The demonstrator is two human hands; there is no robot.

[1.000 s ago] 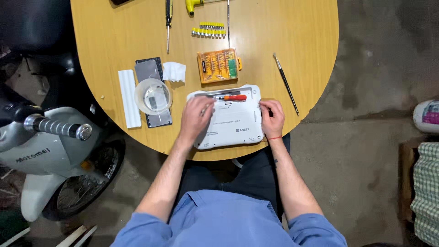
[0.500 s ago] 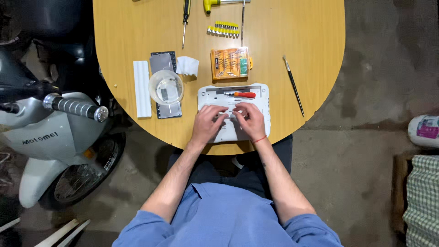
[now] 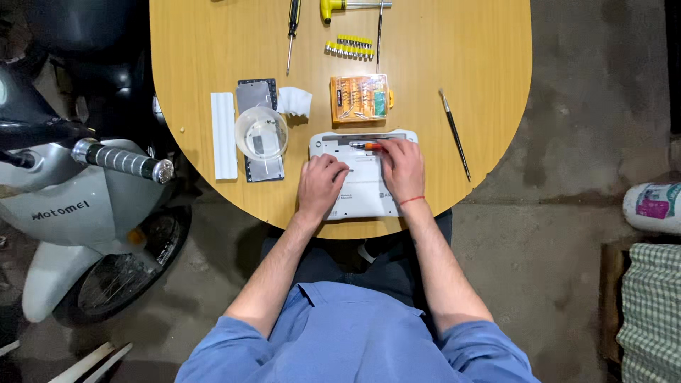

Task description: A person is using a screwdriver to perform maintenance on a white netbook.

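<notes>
Head view, looking straight down. Right hand (image 3: pixel 402 170) now lies on the upper part of the white device (image 3: pixel 363 177), fingers curled over the orange-handled screwdriver (image 3: pixel 367 146) resting along its top edge; whether they have closed on the handle I cannot tell. Half a second ago both hands met at the device's middle, so the right has since gone up to the tool. Left hand (image 3: pixel 320 186) rests flat on the device's left half, fingers loosely spread, gripping nothing. The device sits at the near edge of the oval wooden table (image 3: pixel 461 64).

Containers: a clear round plastic tub (image 3: pixel 261 133) stands left of the device on a dark panel (image 3: pixel 259 128); contents unclear. Above the device an orange case (image 3: pixel 360 98) holds rows of bits. A yellow bit strip (image 3: pixel 350 47) lies further up, loose.
</notes>
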